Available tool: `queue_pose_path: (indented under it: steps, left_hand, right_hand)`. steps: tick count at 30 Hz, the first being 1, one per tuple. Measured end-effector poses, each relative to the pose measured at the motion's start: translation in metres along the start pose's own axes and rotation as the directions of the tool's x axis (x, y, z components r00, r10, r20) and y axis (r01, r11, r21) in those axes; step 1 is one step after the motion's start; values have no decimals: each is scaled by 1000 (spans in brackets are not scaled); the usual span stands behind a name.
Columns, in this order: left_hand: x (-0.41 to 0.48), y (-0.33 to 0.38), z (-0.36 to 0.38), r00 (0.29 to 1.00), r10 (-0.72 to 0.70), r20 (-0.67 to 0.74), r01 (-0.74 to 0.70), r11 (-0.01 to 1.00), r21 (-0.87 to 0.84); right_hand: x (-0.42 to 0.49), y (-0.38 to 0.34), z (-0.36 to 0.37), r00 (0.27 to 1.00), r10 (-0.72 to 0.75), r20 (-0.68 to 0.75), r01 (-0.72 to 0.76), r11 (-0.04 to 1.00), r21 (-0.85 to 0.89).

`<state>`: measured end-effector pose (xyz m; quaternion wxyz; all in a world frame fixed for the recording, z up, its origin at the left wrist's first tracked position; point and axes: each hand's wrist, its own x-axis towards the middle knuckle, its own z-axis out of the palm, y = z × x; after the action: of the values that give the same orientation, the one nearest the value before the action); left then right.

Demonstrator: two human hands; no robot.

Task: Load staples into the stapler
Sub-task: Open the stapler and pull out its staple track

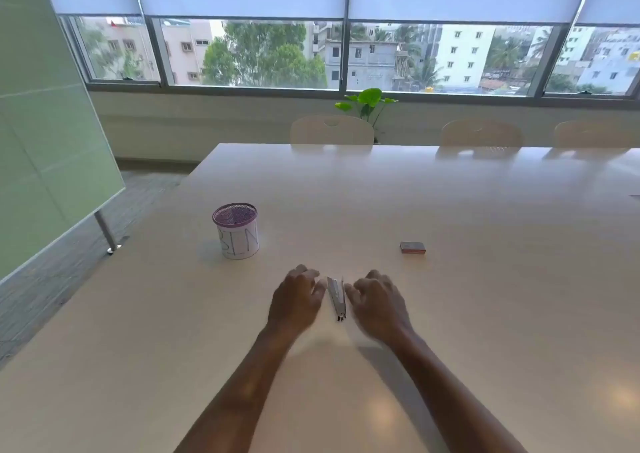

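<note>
A slim grey-and-white stapler [336, 297] lies flat on the pale table [485, 210], its length running away from me. My left hand [296, 300] rests just left of it, fingers loosely curled and apart, close to the stapler's side. Just right of the stapler is my right hand [375, 302], fingers also spread and bent, nothing in them. Whether either hand touches the stapler I cannot tell. A small reddish staple box [412, 247] lies farther off to the right, apart from both hands.
A purple mesh pen cup [236, 231] wrapped in white paper stands at the left. Cream chairs [331, 129] line the far side, with a green plant [369, 101] behind. A glass board on a stand [52, 134] is beside the table's left edge.
</note>
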<state>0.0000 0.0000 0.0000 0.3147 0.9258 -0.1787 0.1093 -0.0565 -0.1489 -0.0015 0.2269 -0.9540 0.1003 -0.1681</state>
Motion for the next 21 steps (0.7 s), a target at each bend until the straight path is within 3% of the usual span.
queue_pose_path:
  steps: [2, 8, 15, 19, 21]
  left_hand:
    - [1, 2, 2, 999, -47, 10, 48, 995, -88]
    - [5, -1, 4, 998, -70, 7, 71, 987, -145]
    - [5, -8, 8, 999, 5, -33, -8, 997, -79]
    - [6, -20, 5, 993, -20, -114, 23, 999, 22]
    - [6, -23, 4, 995, -10, -103, 17, 997, 76]
  right_hand:
    - [-1, -5, 4, 1000, -16, 18, 16, 1000, -5]
    - [1, -14, 5, 999, 18, 43, -17, 999, -28]
    - [2, -31, 11, 999, 35, -2, -35, 986, -164]
    - [8, -23, 4, 988, 147, -49, -145, 988, 44]
    - [14, -16, -5, 972, 227, -54, -196, 920, 340]
